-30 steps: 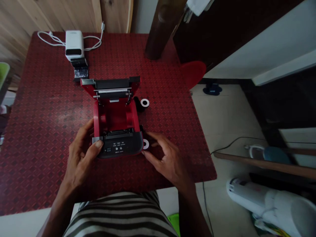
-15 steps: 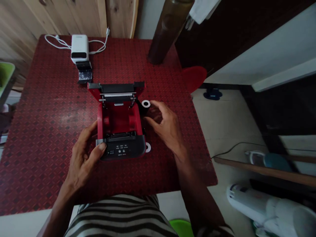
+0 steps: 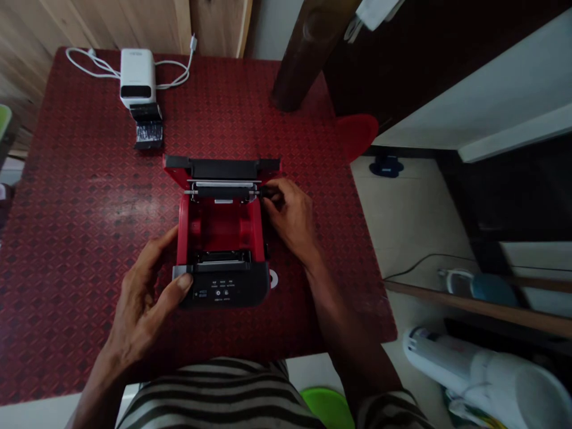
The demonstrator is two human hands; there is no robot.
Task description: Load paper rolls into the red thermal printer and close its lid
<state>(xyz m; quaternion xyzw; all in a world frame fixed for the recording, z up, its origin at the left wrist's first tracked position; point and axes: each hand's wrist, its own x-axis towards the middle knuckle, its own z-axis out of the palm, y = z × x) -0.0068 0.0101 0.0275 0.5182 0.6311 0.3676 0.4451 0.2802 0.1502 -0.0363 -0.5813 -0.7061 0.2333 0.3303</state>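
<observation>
A red and black label printer [image 3: 223,229] lies on the table with its lid [image 3: 223,170] raised and its red paper bay showing. My left hand [image 3: 145,292] grips the printer's near left corner, thumb on the black front panel and fingers against the red side. At the printer's far right, beside the lid hinge, my right hand [image 3: 290,211] is closed with fingertips together around something dark that I cannot make out. Part of a white ring [image 3: 273,279] pokes out by the printer's near right side; the rest of it is hidden.
A small white device [image 3: 137,77] with a white cable [image 3: 176,71] sits at the far left, a dark printed strip [image 3: 149,131] in front of it. A brown cylinder [image 3: 297,65] stands at the back. A red stool [image 3: 356,136] is beyond the table's right edge.
My right hand has closed in on the printer's hinge side. The black roll with a white core that stood there is no longer visible. Lid and printer appear slightly shifted in view.
</observation>
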